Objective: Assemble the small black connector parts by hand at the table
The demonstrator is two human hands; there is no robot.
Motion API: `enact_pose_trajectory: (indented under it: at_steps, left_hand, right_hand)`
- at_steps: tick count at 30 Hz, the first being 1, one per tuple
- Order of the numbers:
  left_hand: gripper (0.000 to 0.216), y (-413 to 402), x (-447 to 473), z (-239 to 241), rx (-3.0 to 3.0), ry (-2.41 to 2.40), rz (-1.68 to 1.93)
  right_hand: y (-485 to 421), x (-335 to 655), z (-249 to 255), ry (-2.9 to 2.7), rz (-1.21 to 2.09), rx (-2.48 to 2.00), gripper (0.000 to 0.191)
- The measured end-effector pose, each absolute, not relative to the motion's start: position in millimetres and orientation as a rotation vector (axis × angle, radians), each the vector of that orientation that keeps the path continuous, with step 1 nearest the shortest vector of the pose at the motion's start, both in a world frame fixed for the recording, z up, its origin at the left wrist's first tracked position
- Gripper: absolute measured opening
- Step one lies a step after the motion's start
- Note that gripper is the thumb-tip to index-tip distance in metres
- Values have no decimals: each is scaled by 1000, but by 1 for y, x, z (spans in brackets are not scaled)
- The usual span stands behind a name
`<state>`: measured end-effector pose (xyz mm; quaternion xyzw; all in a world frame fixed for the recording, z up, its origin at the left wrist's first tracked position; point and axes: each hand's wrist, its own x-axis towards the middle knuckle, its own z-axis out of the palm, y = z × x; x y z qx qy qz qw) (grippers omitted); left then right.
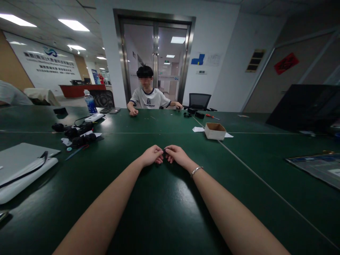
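Both of my hands meet just above the dark green table [159, 194], thumbs and fingers pinched. Between their fingertips is a small dark piece [164, 151], mostly covered, so its kind does not show. My left hand [152, 156] closes on its left side. From the right, my right hand [176, 154] pinches it too, with a silver bracelet [197, 171] on that wrist.
A small open box [215, 131] lies right of my hands on white paper. Black devices with cables [79, 134], a tool like tweezers [75, 152] and a silver laptop [26, 150] are on the left. Opposite sits a person [150, 97]; an orange screwdriver [212, 117] lies far right.
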<state>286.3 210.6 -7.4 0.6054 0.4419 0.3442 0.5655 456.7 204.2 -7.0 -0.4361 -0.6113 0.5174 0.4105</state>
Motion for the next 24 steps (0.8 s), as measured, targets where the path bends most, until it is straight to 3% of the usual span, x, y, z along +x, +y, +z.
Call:
enact_pose_trajectory:
  at_steps: [8,13,19,24]
  left_hand:
    - [22,204,286,-10,1641,1155,915]
    - [31,197,280,-6,2054,1279,961]
    - [25,193,277,-3,2009,1239,967]
    - [48,200,277,-6,1860,1258,909]
  right_hand:
    - [207,449,-9,-1507,1254,-1085,9]
    - [205,451,-6,-1503,1321,-1058,10]
    - [205,451,-7,-1484,1332,-1020,11]
    - [206,453,-9,-1524,1360,-994,13]
